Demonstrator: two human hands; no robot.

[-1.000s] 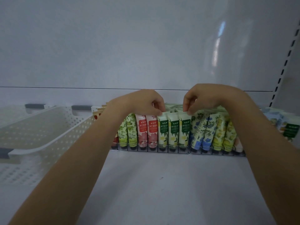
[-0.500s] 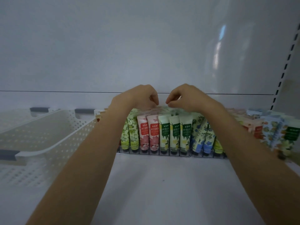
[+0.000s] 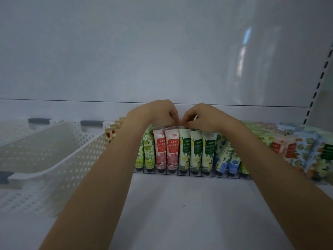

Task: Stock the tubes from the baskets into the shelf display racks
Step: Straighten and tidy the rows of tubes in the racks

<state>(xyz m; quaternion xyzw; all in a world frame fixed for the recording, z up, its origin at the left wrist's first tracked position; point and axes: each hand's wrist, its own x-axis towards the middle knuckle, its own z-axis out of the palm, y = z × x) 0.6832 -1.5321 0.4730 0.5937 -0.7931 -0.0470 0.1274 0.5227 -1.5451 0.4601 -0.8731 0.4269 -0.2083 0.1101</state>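
A clear display rack [image 3: 196,175] stands at the back of the shelf with upright tubes in rows: lime-green tubes [image 3: 148,152], pink flower tubes [image 3: 166,150], white-green tubes [image 3: 196,150] and blue-patterned tubes [image 3: 225,157]. My left hand [image 3: 155,114] and my right hand [image 3: 205,116] meet above the pink and white-green rows. Their fingers are curled and pinched on the tube tops just behind the front row. A pale tube edge shows between my right fingers. My hands hide the tubes further back.
A white perforated basket [image 3: 54,165] sits on the shelf at the left, its inside not visible. More tubes in orange, green and blue prints [image 3: 306,154] fill the rack at the right. The white shelf board [image 3: 180,204] lies in front; a slotted upright [image 3: 317,83] is at far right.
My hands have drawn together, from apart over the white-green rows to almost touching above the pink and white-green tubes. The view has shifted left, bringing more right-side tubes into sight.
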